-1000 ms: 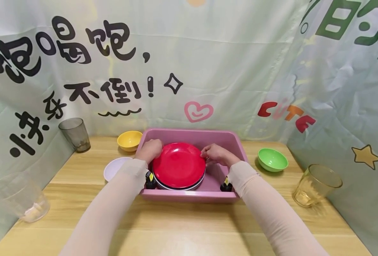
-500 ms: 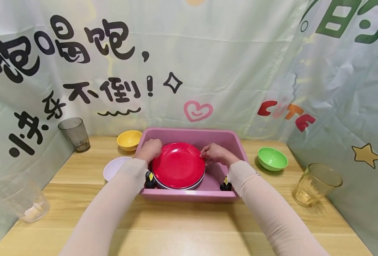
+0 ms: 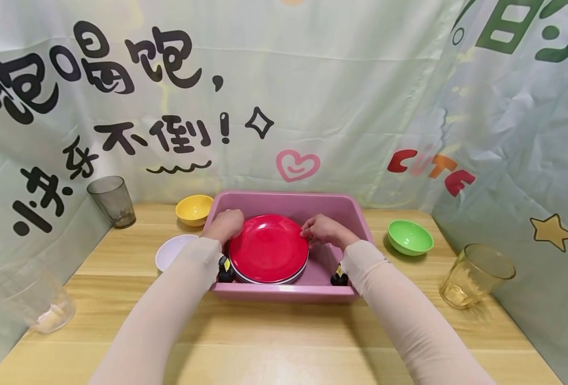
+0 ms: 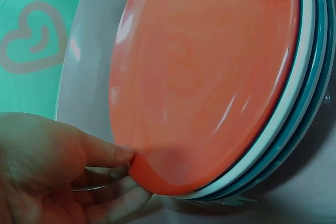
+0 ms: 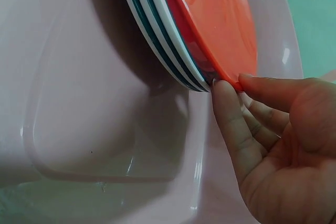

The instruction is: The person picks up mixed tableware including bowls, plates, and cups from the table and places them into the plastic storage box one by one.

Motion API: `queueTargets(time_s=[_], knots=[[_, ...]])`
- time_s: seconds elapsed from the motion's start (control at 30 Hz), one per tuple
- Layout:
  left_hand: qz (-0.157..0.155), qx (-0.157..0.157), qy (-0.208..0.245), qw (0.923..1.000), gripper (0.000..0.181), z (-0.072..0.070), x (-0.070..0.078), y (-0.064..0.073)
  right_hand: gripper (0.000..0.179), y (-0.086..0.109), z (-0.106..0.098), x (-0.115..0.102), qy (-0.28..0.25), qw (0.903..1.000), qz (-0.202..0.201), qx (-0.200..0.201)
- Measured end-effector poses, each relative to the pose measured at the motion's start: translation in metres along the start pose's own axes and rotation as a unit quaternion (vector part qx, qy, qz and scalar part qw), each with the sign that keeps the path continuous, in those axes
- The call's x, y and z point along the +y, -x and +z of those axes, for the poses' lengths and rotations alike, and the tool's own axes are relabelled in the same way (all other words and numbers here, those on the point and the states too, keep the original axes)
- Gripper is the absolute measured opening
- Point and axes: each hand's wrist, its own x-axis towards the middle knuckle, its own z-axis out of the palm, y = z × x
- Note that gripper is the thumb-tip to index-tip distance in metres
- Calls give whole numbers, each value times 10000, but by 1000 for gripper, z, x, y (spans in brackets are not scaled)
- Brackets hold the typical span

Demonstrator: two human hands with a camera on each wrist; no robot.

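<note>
A red plate (image 3: 268, 248) tops a stack of plates inside a pink basin (image 3: 284, 293). White and dark rims of several plates (image 5: 167, 40) show beneath it in the right wrist view. My left hand (image 3: 225, 225) pinches the red plate's left edge, thumb on top and fingers under the rim, as the left wrist view shows. On the opposite edge, my right hand (image 3: 329, 232) pinches the same plate between thumb and fingers. The red plate lies on or just above the stack; whether any gap separates them I cannot tell.
Left of the basin are a yellow bowl (image 3: 194, 209), a white dish (image 3: 172, 251), a grey glass (image 3: 115, 203) and a clear glass (image 3: 29, 299). A green bowl (image 3: 410, 237) and an amber glass (image 3: 474, 275) stand right. Printed cloth (image 3: 361, 107) hangs behind the table.
Both hands keep their grip on the red plate and stay in place. Only the head view shifts very slightly.
</note>
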Motion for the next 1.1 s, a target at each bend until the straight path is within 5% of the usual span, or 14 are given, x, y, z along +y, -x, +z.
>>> queueTargets(time_s=[0.27,0.53,0.87,1.1], knots=[[66,-75,-517,9986,20,2,-1,-6,6,-2,0,2,476,9988,4,-115],[-224,-293,-189,9991,17,0,1,-7,29,7,1,-2,527,9969,251,-531],[-488,-517,-275,9971,12,-4,4,-6,28,6,1,-1,590,9960,161,-655],[-329,-475,-487,9971,13,-5,5,-3,27,7,1,-1,659,9934,164,-925]])
